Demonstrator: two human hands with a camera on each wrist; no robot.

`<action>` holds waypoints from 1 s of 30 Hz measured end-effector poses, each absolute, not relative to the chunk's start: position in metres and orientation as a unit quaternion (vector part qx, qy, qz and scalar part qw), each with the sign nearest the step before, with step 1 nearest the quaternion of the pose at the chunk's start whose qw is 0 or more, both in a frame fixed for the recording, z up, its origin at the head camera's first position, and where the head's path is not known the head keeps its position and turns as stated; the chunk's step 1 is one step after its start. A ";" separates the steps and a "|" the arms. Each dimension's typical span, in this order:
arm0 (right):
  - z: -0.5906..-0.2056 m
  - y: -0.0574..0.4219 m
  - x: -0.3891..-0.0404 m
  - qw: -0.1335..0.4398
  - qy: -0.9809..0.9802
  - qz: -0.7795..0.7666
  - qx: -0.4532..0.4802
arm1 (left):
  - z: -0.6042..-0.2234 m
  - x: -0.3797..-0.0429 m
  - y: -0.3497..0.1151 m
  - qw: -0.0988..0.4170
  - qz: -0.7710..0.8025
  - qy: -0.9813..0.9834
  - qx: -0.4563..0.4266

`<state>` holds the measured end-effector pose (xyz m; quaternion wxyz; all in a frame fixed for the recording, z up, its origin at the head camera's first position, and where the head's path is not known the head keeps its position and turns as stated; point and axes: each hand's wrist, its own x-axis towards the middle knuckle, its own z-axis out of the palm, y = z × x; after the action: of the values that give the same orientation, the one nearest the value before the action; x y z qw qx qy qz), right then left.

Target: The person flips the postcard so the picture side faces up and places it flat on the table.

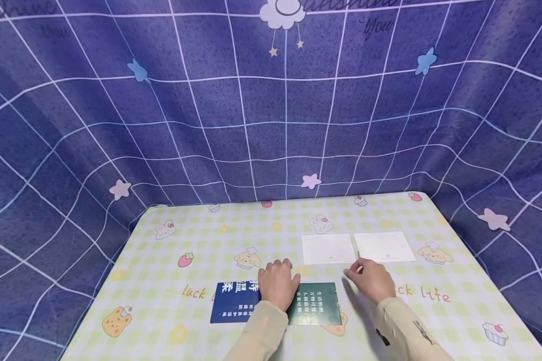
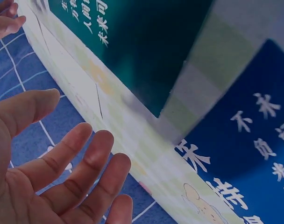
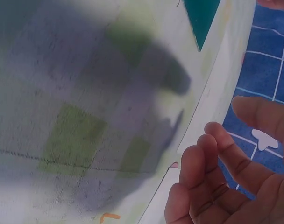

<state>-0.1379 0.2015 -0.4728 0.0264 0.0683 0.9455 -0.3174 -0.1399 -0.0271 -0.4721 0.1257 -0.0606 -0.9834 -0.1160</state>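
Observation:
My left hand [image 1: 277,285] hovers over the inner ends of a dark blue card [image 1: 228,305] and a green card [image 1: 316,307], both printed with white Chinese characters. In the left wrist view that hand [image 2: 67,182] has its fingers loosely bent and holds nothing; a gap separates the two cards. Farther back lie two white cards [image 1: 327,249] side by side, the right one [image 1: 385,246] slightly turned. Close to their front edges is my right hand [image 1: 374,282]. Its fingers [image 3: 193,168] are relaxed in the right wrist view, with nothing between them and the thumb.
A checked cloth [image 1: 162,271] with cartoon prints covers the table. Behind and along both sides hangs a blue curtain [image 1: 208,140] with a white grid and stars. The right sleeve [image 1: 404,326] has dark marks on it.

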 end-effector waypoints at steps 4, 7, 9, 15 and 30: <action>-0.474 0.204 -0.142 0.023 0.947 -0.313 0.071 | -0.471 -0.146 -0.025 0.119 -0.127 -0.983 -0.057; -0.474 0.206 -0.144 0.024 0.948 -0.310 0.072 | -0.469 -0.152 -0.022 0.109 -0.133 -0.984 -0.051; -0.474 0.207 -0.146 0.025 0.948 -0.309 0.074 | -0.468 -0.156 -0.021 0.097 -0.138 -0.985 -0.047; -0.472 0.206 -0.149 0.027 0.948 -0.305 0.086 | -0.469 -0.168 -0.016 0.055 -0.146 -0.987 -0.037; -0.474 0.208 -0.168 0.029 0.953 -0.284 0.102 | -0.480 -0.188 -0.007 0.018 -0.165 -0.986 -0.033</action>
<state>-0.1682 0.2079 -0.4745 0.0292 0.1024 0.9529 -0.2840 -0.1885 -0.0068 -0.4799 0.0179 -0.0329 -0.9855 -0.1654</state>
